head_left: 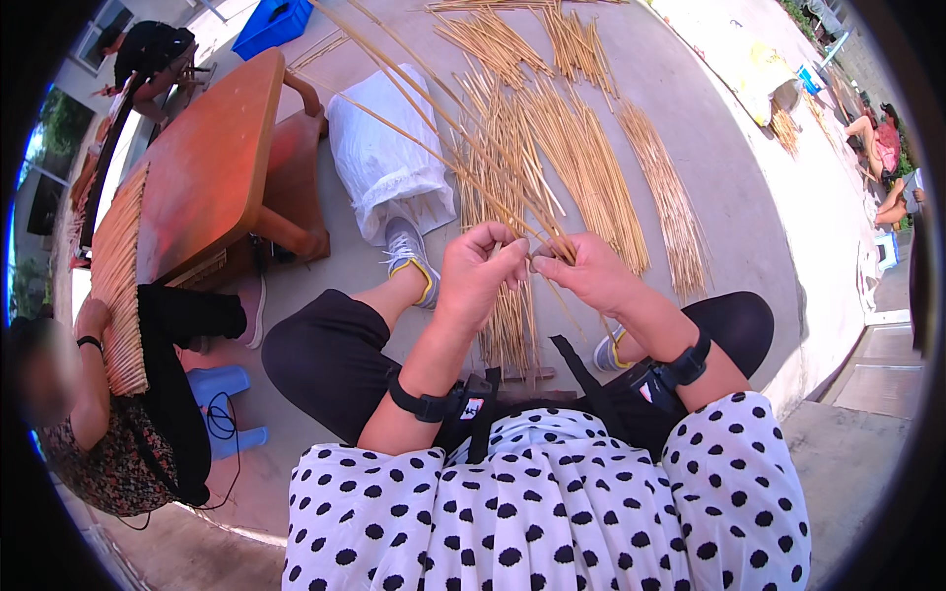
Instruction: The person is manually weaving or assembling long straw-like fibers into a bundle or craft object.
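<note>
My left hand [478, 271] and my right hand [581, 271] meet in front of me, fingertips almost touching. Both pinch a few long thin straw-coloured stalks [424, 98] that run up and to the left from my fingers. Under my hands, between my knees, lies a bundle of the same stalks [512, 315] on the concrete ground. Black straps circle both wrists.
Rows of stalks [581, 158] are spread on the ground ahead, with a white sack [384, 158] beside them. A low orange table [212, 158] stands at left, where a seated person [108, 414] works on a woven mat [120, 276]. Other people sit at the far right.
</note>
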